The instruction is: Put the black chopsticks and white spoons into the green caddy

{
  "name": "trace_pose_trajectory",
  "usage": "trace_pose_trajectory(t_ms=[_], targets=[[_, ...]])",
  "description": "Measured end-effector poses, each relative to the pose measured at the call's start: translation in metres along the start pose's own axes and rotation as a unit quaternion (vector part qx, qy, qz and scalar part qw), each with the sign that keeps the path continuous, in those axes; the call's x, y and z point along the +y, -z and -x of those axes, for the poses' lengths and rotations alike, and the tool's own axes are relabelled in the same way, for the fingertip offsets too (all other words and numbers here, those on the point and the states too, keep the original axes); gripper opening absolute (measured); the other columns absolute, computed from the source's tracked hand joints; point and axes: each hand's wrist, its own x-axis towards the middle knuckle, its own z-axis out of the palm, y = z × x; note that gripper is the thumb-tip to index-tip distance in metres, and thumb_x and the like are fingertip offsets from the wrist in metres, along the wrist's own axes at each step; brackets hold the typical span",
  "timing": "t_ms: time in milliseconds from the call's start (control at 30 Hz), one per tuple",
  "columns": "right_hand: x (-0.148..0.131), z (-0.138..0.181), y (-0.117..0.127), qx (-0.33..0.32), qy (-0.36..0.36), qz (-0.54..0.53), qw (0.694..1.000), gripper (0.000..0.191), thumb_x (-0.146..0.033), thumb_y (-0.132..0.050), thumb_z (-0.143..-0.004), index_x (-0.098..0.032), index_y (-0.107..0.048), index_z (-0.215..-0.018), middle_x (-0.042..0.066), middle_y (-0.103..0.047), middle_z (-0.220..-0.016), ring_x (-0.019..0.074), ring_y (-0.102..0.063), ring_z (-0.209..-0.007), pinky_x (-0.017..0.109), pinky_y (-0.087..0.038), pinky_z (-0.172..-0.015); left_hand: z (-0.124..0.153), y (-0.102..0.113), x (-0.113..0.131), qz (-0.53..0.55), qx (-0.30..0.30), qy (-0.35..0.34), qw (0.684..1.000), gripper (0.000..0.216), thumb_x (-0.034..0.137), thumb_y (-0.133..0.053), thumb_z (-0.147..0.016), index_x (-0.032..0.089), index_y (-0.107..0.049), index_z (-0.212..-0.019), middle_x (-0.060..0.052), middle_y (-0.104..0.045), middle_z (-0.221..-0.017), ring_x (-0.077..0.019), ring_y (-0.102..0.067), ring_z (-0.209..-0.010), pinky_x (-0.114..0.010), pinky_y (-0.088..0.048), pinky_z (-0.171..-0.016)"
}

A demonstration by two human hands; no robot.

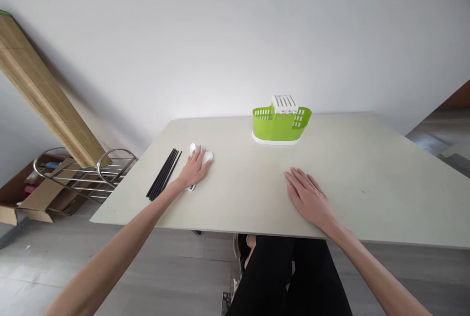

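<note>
Left hand [194,170]: palm down over the white spoons [208,158], fingers extended and somewhat spread, thumb set apart. Two bowls show beyond and beside the fingers; the handles run beneath the palm, with patterned ends showing near the wrist. Contact appears likely. Whether any finger presses on a handle cannot be told, the underside being hidden.

Right hand [308,198]: palm down on the bare surface [238,184], fingers straight and lying near one another, thumb a little apart. It holds nothing visible and is nearest to the holder [277,127], though well short of it.

Chopsticks [163,174]: black, lying in a loose bundle left of the spoons, one slightly apart from the others at the far end. No hand is on them, though the left wrist is near.

Holder: green, upright on a white base, towards the back of the surface by the wall [220,37]. A white slotted piece [285,103] sits across the middle of its top. Its contents cannot be seen from this angle.

Assessment: the step in hand is judged to be contact with the spoons, before any firm grip. A lift from here would call for the left fingers to curl under and gather the handles together, clear of the chopsticks.
</note>
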Motion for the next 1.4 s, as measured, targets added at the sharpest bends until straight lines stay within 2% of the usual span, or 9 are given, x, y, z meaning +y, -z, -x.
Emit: trace_pose_trajectory(t_ms=[233, 433, 667, 833, 933, 1100, 1200, 1300, 1400], targets=[[-0.003, -0.002, 0.002, -0.003, -0.004, -0.008, 1.0, 0.056, -0.041, -0.029, -0.11, -0.026, -0.047, -0.161, 0.004, -0.04, -0.17, 0.026, -0.034, -0.159, 0.053, -0.028, -0.132, -0.012, -0.034, 0.063, 0.004, -0.013, -0.048, 0.999, 0.071, 0.06, -0.022, -0.108, 0.021, -0.027, -0.167, -0.013, -0.011, -0.178, -0.0341, -0.01, -0.164, -0.058, -0.017, -0.13], [-0.004, -0.007, 0.002, 0.005, -0.003, -0.029, 1.0, 0.058, -0.042, -0.029, -0.11, -0.021, -0.046, -0.161, 0.009, -0.04, -0.17, 0.0264, -0.032, -0.159, 0.052, -0.026, -0.132, -0.034, -0.076, 0.156, -0.006, -0.033, -0.139, 0.99, 0.064, 0.044, -0.029, -0.107, 0.022, -0.026, -0.167, -0.011, -0.011, -0.179, -0.0338, -0.009, -0.164, -0.059, -0.017, -0.131], [-0.002, -0.015, 0.01, 0.058, -0.092, -0.166, 0.98, 0.062, -0.043, -0.028, -0.11, -0.019, -0.031, -0.167, 0.011, -0.033, -0.173, 0.0253, -0.026, -0.162, 0.052, -0.032, -0.129, -0.056, -0.114, 0.259, -0.003, -0.03, -0.154, 0.988, 0.063, 0.029, -0.026, -0.105, 0.019, -0.027, -0.167, -0.011, -0.011, -0.179, -0.0361, -0.009, -0.164, -0.062, -0.019, -0.131], [0.011, -0.015, 0.013, 0.093, -0.14, -0.228, 0.959, 0.062, -0.039, -0.024, -0.11, -0.021, -0.023, -0.17, 0.01, -0.034, -0.173, 0.0236, -0.029, -0.161, 0.051, -0.033, -0.129, -0.07, -0.135, 0.299, 0.036, -0.001, -0.128, 0.991, 0.068, 0.028, -0.035, -0.102, 0.027, -0.023, -0.169, -0.011, -0.014, -0.178, -0.0376, -0.009, -0.163, -0.067, -0.02, -0.129], [0.024, -0.014, 0.016, 0.091, -0.133, -0.224, 0.961, 0.062, -0.04, -0.023, -0.11, -0.022, -0.024, -0.169, 0.011, -0.036, -0.171, 0.0235, -0.031, -0.16, 0.05, -0.034, -0.128, -0.073, -0.14, 0.313, 0.058, 0.004, -0.111, 0.992, 0.069, 0.028, -0.035, -0.102, 0.029, -0.02, -0.17, -0.011, -0.015, -0.178, -0.0383, -0.007, -0.163, -0.069, -0.019, -0.129], [0.049, -0.01, 0.027, 0.06, -0.096, -0.171, 0.979, 0.063, -0.041, -0.029, -0.109, -0.018, -0.03, -0.167, 0.014, -0.036, -0.171, 0.0259, -0.031, -0.159, 0.049, -0.033, -0.129, -0.063, -0.129, 0.318, 0.103, 0.015, -0.107, 0.989, 0.069, 0.03, -0.03, -0.104, 0.03, -0.011, -0.171, -0.005, -0.013, -0.178, -0.0365, -0.004, -0.164, -0.068, -0.021, -0.129], [0.056, -0.007, 0.031, 0.056, -0.098, -0.152, 0.982, 0.063, -0.045, -0.032, -0.109, -0.019, -0.03, -0.167, 0.014, -0.037, -0.17, 0.028, -0.035, -0.158, 0.051, -0.035, -0.128, -0.052, -0.107, 0.295, 0.114, 0.058, -0.136, 0.982, 0.066, 0.039, -0.031, -0.107, 0.028, -0.016, -0.17, -0.005, -0.019, -0.177, -0.032, -0.006, -0.165, -0.062, -0.022, -0.131], [0.055, -0.002, 0.032, 0.045, -0.099, -0.136, 0.985, 0.064, -0.048, -0.032, -0.109, -0.021, -0.03, -0.167, 0.013, -0.036, -0.171, 0.0292, -0.035, -0.158, 0.053, -0.036, -0.127, -0.038, -0.072, 0.239, 0.09, 0.116, -0.167, 0.975, 0.062, 0.047, -0.032, -0.107, 0.028, -0.027, -0.166, -0.006, -0.029, -0.175, -0.0269, -0.01, -0.165, -0.056, -0.023, -0.132], [0.053, 0.002, 0.031, 0.035, -0.103, -0.121, 0.987, 0.064, -0.049, -0.032, -0.11, -0.021, -0.03, -0.167, 0.012, -0.036, -0.171, 0.0298, -0.034, -0.158, 0.052, -0.036, -0.127, -0.023, -0.029, 0.156, 0.048, 0.148, -0.142, 0.978, 0.059, 0.053, -0.033, -0.107, 0.026, -0.039, -0.159, -0.007, -0.037, -0.171, -0.0269, -0.018, -0.164, -0.055, -0.028, -0.131]])
